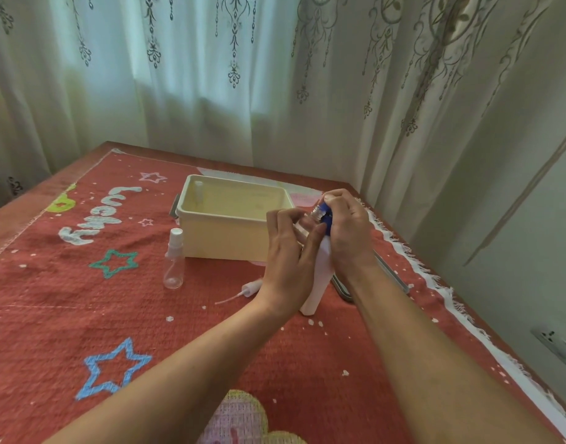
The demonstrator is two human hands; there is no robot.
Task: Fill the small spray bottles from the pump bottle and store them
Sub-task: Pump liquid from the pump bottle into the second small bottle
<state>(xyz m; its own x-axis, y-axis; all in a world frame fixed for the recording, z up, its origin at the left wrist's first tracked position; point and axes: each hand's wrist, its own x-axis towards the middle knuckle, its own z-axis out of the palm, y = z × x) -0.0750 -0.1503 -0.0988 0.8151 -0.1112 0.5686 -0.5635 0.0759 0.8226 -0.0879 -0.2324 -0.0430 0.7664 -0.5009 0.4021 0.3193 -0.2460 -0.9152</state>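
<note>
A white pump bottle (316, 283) with a blue pump head (326, 216) stands on the red cloth. My right hand (349, 232) is closed over the pump head. My left hand (291, 251) holds a small clear spray bottle (304, 222), uncapped, with its threaded neck tilted up against the pump's nozzle. The loose white spray cap with its thin tube (248, 290) lies on the cloth beside my left wrist. A second small clear spray bottle (174, 259), capped, stands upright left of the cream box. One more small bottle (198, 187) stands in the box's far left corner.
The cream plastic box (224, 232) sits open at the table's middle back. A flat grey lid or tray (381, 277) lies under my right forearm. The red patterned cloth (83, 315) covers the table; its fringed right edge (435, 277) runs near the wall. Curtains hang behind.
</note>
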